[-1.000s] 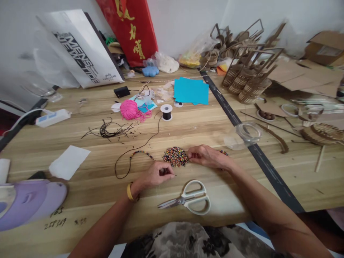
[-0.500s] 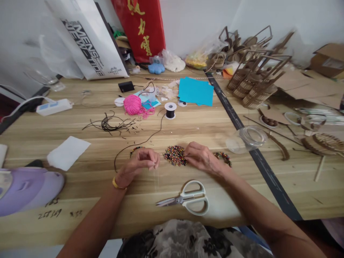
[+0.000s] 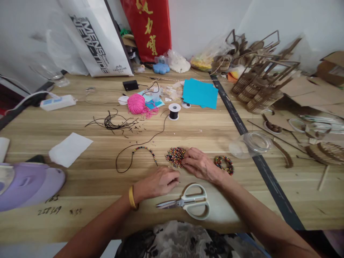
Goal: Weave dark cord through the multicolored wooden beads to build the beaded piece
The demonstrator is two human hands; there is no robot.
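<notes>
- The tabletop [image 3: 94, 200] carries everything around me.
- My left hand [image 3: 158, 182] has its fingers pinched on the black cord [image 3: 116, 163], whose tip pokes out past them.
- My right hand [image 3: 200, 165] touches the right edge of the bead pile [image 3: 175, 157]; I can't tell whether those fingers grip a bead.
- The scissors [image 3: 185, 202] lie nearest me, blades pointing left.
- A beaded ring [image 3: 230, 167] lies just right of my right hand.
- The spool [image 3: 174, 113] stands upright beyond the pile.
- The strung beads [image 3: 143, 147] curve along the cord, left of the pile.
</notes>
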